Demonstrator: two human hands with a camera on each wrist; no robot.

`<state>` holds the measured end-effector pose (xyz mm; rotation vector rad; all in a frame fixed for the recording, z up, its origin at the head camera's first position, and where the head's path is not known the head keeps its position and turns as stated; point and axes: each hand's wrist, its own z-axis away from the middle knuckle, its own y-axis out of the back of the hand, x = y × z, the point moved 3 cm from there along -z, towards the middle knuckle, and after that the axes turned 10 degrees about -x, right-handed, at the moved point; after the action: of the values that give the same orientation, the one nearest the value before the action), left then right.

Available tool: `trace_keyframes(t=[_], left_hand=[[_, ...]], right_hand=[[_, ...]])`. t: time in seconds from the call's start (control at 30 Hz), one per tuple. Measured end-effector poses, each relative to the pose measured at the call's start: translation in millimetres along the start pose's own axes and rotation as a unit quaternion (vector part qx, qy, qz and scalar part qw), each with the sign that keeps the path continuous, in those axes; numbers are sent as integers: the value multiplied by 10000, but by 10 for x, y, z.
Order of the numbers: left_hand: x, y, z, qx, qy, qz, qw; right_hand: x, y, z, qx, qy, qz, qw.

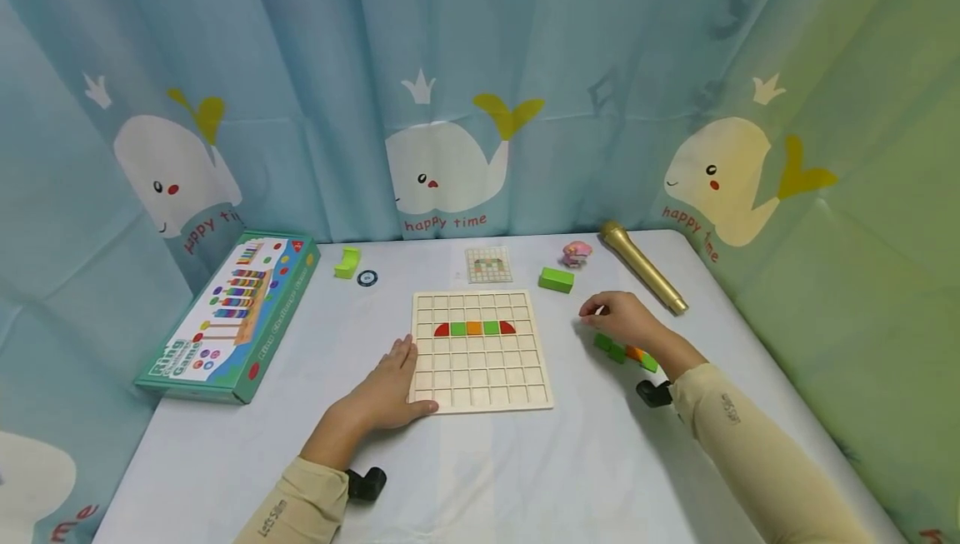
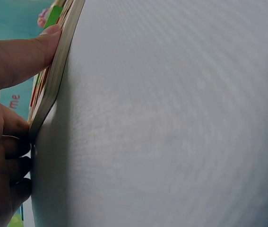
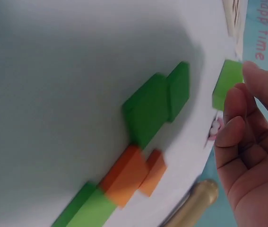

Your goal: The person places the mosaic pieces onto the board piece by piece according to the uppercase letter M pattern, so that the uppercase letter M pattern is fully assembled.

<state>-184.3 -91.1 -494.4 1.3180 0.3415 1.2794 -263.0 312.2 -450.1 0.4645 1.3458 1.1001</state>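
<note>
A wooden grid board [image 1: 480, 369] lies mid-table, with a row of red quarter-round, green and orange pieces [image 1: 474, 328] across its upper part. My left hand [image 1: 390, 390] rests against the board's left side, fingers extended along the edge and thumb at the near-left corner. In the left wrist view the thumb [image 2: 34, 52] touches the board's rim [image 2: 53, 80]. Just above several loose green and orange blocks [image 1: 617, 350], my right hand [image 1: 626, 319] hovers with loosely bent fingers. The right wrist view shows nothing between thumb and fingertips; green blocks [image 3: 145, 109] and orange blocks [image 3: 126, 175] lie apart from the hand.
Behind the board lies a pattern card [image 1: 489, 265]. A green block [image 1: 556, 279], a pink figure [image 1: 577, 253] and a gold microphone [image 1: 643, 267] stand at back right. A game box [image 1: 225, 319], a light-green piece [image 1: 347, 262] and a dark round chip [image 1: 367, 278] are to the left.
</note>
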Motion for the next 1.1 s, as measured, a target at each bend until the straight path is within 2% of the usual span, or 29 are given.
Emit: trace_keyframes(t=[0.2,0.47,0.77,1.1], left_hand=[[-7,-4,6,14,-16,12,10000],[0,4,17,9,-44,42,10000],[-1,-3,15,-37,-29,95,9999],[-40,-45,-20,-10,-40,-6,10000]], right_hand=[[131,-8,112,-69,-137,101,9998],[223,-38,236,-289,-62,188,9994],[257,-65,232,-384,79,303,9988],[227,-103,199,-331,28,183,9993]])
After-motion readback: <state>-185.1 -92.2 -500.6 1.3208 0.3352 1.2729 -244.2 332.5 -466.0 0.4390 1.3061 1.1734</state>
